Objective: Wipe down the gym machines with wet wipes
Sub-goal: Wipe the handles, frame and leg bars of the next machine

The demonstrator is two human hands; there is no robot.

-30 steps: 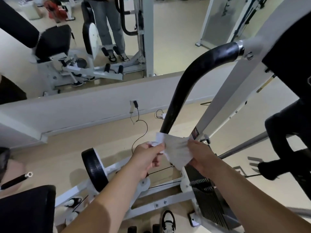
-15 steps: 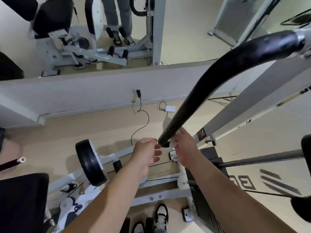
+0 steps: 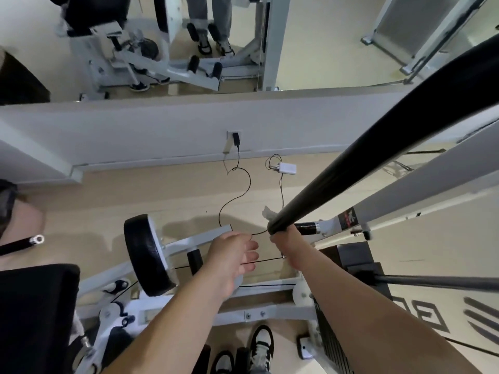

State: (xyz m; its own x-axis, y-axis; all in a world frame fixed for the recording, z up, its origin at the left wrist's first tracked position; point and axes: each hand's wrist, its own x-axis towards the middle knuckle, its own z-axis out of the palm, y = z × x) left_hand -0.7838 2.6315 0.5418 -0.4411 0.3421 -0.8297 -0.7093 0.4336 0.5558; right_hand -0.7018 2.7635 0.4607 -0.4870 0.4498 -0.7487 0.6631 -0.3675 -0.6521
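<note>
While the right hand [image 3: 286, 238] grips the lower end of the black handle [image 3: 351, 171] through a wet wipe [image 3: 267, 212], the left hand [image 3: 233, 256] hovers beside it, fingers loosely curled, holding nothing

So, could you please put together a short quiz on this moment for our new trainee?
1. True or false: the left hand grips the black handle bar.
2. Which hand holds the wet wipe against the bar's lower end? A) left B) right C) both
3. Fill in: the white adapter box lies on the ____.
Key: 1 false, the left hand is open and off the bar. 2 B, the right hand is wrapped round the bar's end, with a corner of the wipe sticking out beyond it. 3 floor.
</note>
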